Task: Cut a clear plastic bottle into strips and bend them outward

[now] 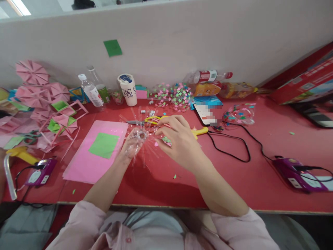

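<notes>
A clear plastic bottle cut into long strips [142, 136] spreads outward like rays, its round neck facing up at me. My left hand [132, 142] is closed around it from the left side. Over its right-hand strips is my right hand [177, 137], fingers bent together; a thin reddish piece shows among them, but what it is I cannot make out. Behind the hands lie scissors with yellow handles [152, 120], partly covered by the strips. A small green and pink paper piece [167, 140] shows beneath my right fingers.
Pink sheets [85, 156] with a green square [104, 145] lie left. Behind stand a white cup [127, 90], a water bottle [91, 92] and paper stars [180, 97]. A yellow glue gun [200, 132], phone [205, 114], black cable [234, 158] and purple power box [299, 175] occupy the right.
</notes>
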Demonstrator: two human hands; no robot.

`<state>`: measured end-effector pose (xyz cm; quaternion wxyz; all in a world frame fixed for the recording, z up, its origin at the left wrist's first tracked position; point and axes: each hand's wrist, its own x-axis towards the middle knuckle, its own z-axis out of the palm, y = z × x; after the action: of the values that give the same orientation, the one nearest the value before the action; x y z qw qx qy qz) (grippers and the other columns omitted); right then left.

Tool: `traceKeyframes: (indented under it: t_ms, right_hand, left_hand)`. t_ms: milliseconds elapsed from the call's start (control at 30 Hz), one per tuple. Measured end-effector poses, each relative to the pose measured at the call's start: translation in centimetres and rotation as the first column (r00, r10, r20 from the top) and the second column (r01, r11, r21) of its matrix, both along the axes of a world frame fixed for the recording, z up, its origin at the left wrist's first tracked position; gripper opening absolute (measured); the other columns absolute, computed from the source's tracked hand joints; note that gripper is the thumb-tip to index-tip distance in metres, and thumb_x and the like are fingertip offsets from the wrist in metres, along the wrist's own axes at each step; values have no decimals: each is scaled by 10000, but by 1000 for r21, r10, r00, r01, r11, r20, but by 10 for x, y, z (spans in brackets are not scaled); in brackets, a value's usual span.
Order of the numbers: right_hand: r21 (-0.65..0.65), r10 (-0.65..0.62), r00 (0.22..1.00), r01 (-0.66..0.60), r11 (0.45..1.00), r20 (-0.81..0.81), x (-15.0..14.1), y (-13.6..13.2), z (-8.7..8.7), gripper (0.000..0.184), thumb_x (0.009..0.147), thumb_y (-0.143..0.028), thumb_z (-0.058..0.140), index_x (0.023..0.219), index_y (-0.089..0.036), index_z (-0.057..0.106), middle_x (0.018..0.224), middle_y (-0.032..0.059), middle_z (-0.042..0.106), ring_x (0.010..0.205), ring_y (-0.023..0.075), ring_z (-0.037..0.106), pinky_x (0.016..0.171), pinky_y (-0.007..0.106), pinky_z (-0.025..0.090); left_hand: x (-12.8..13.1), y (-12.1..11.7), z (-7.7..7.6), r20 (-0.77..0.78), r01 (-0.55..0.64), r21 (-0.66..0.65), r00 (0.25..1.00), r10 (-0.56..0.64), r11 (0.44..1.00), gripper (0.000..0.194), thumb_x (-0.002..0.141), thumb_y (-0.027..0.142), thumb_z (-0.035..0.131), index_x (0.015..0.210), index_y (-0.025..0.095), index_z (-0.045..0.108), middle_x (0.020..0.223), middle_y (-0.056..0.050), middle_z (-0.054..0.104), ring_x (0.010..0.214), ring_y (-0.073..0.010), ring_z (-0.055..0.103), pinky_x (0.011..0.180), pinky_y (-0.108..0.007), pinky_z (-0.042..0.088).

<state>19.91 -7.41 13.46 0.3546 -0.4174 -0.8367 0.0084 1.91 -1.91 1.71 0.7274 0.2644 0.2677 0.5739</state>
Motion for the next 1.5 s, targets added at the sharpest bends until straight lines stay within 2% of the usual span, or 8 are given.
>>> traceKeyframes:
  t_ms: [167, 467, 633, 800, 933, 1133, 1300, 1500]
  right_hand:
    - [50, -61, 998, 60, 997, 32, -8, -2, -4, 106, 873, -138, 628, 818, -201, 693, 1192, 125, 613, 1133, 306, 483, 956, 528, 451]
    - [106, -39, 999, 39, 994, -5, -11, 0, -7, 190, 901, -131, 585, 739, -205, 652, 1211, 124, 618, 1208, 301, 475, 1024, 541, 433]
    - [108, -56, 998, 56, 993, 1, -13, 0, -9, 180, 890, -120, 584, 753, -211, 658, 1254, 116, 619, 1234, 305, 472, 1050, 565, 418]
    - [92, -82, 996, 81, 993, 15, -11, 1, -9, 147, 878, -129, 602, 769, -209, 659, 1263, 129, 608, 1237, 316, 470, 1045, 566, 420]
    - [78, -93, 995, 91, 993, 20, -7, 0, -6, 108, 869, -139, 621, 802, -213, 663, 1267, 127, 600, 1246, 329, 471, 1046, 567, 409]
    - [144, -93, 993, 103, 984, -76, -7, -4, 1, 119, 876, -136, 618, 876, -245, 666, 1178, 97, 639, 1165, 304, 529, 990, 527, 449]
    - [183, -102, 992, 115, 976, -80, -13, -3, -4, 120, 892, -163, 618, 979, -231, 665, 1172, 115, 645, 1157, 301, 539, 998, 517, 455]
    - [201, -139, 990, 144, 969, -39, -18, 2, -14, 210, 897, -168, 612, 1091, -225, 669, 1245, 128, 636, 1219, 313, 505, 1044, 552, 415]
  left_hand:
    - [0, 2, -4, -22, 14, 42, 1000, -13, 999, 376, 455, 69, 759, 738, 210, 554, 860, 29, 704, 760, -89, 640, 712, -205, 487]
    - [0, -1, -6, -12, 74, 70, 997, -73, 995, 362, 491, 63, 773, 741, 206, 555, 838, 44, 685, 711, -64, 620, 619, -162, 446]
    - [0, -1, -9, -29, 111, 90, 994, -109, 990, 346, 540, 92, 804, 752, 208, 556, 841, 42, 676, 744, -73, 628, 681, -173, 470]
    - [1, 0, -5, -28, 66, 68, 998, -64, 996, 389, 492, 121, 836, 728, 210, 541, 834, 40, 679, 743, -87, 622, 655, -189, 456]
    - [1, 0, -2, -40, 37, 31, 999, -35, 999, 382, 472, 95, 823, 718, 204, 552, 858, 33, 697, 781, -92, 636, 718, -203, 483]
    - [1, 2, -3, -46, -13, 35, 999, 15, 999, 320, 513, 81, 780, 731, 200, 578, 768, 39, 678, 765, -95, 638, 799, -245, 489]
    - [3, 1, 0, -56, -55, 37, 997, 57, 998, 290, 511, 63, 765, 707, 197, 598, 743, 45, 672, 735, -80, 629, 761, -217, 483]
    - [5, 1, -2, -96, -48, 83, 994, 56, 995, 323, 531, 77, 775, 717, 197, 539, 833, 33, 683, 809, -98, 653, 796, -232, 482]
